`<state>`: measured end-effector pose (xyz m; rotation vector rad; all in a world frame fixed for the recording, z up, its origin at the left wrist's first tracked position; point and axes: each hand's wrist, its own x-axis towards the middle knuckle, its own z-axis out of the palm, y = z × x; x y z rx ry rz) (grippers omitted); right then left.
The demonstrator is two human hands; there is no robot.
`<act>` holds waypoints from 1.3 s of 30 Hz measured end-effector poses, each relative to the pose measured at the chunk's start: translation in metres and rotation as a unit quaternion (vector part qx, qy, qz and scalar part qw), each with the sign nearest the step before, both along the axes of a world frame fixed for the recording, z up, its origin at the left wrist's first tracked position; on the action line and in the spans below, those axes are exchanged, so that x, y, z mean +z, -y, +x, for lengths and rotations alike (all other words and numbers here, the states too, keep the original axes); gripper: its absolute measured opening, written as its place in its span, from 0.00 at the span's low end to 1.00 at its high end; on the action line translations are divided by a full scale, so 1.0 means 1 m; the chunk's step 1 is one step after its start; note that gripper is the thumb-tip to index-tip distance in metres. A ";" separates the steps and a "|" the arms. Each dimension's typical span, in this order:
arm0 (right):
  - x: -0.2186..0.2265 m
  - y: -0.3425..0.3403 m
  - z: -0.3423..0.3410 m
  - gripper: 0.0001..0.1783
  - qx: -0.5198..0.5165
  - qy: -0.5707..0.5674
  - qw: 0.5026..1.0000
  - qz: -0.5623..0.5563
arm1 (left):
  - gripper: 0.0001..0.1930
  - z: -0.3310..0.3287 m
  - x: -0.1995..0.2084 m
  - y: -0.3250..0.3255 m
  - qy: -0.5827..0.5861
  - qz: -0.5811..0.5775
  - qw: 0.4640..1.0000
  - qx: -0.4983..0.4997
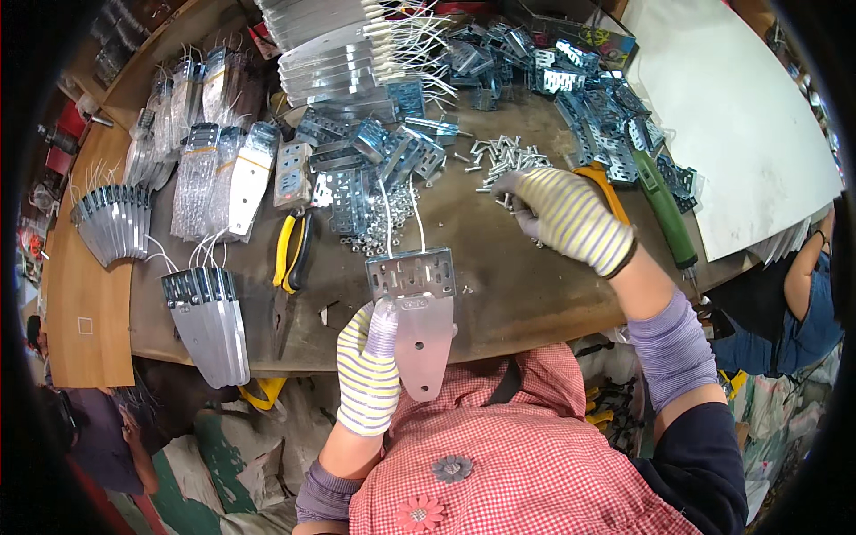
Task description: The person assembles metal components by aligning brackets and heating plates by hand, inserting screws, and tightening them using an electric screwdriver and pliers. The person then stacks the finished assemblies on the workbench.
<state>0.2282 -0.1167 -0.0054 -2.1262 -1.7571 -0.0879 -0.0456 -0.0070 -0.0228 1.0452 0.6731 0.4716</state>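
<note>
The left hand (368, 374), in a striped knit glove, holds the plate (423, 343): smooth grey metal, tapering to a rounded lower end, with two dark round holes on its centreline. The left grip is closed on the plate's left edge, thumb flat on the face. The plate is held at the near edge of the worktop (517, 294), in front of the red checked apron (526, 464).

A slotted metal bracket (410, 275) covers the plate's wide upper end. Two thin white wires (421, 218) extend from the bracket's upper edge.

The right hand (571, 218) (same striped knit) is at the near side of a loose pile of shiny screws (504, 153). The right grip is narrow, fingers bent downward; whether it holds a screw cannot be told.

Small nuts (382, 217) lie heaped beyond the plate, beside jumbled bluish perforated brackets (352, 147). Yellow-and-black pliers (287, 254) lie left of the nuts. A long green tool (660, 209) lies right of the right hand. Fanned tapered plates (209, 325) overhang the worktop edge at left.
</note>
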 end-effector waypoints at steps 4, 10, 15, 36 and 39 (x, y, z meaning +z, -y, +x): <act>0.007 0.015 0.006 0.15 0.084 -0.110 0.990 0.018 | 0.23 0.000 -0.003 -0.002 -0.001 0.008 1.000 -0.006; 0.008 0.011 -0.010 0.13 0.100 0.277 0.951 -0.092 | 0.23 0.002 0.000 -0.001 0.014 -0.027 1.000 -0.003; 0.016 0.001 -0.004 0.12 0.157 0.235 0.954 -0.098 | 0.23 0.002 0.000 -0.003 0.009 -0.023 1.000 -0.015; -0.004 -0.003 -0.110 0.08 0.046 -0.150 0.967 0.202 | 0.18 0.000 0.004 0.001 -0.080 0.135 0.988 0.013; -0.004 0.000 -0.114 0.09 0.043 -0.157 0.965 0.207 | 0.19 -0.005 0.000 0.002 -0.079 0.114 0.990 0.003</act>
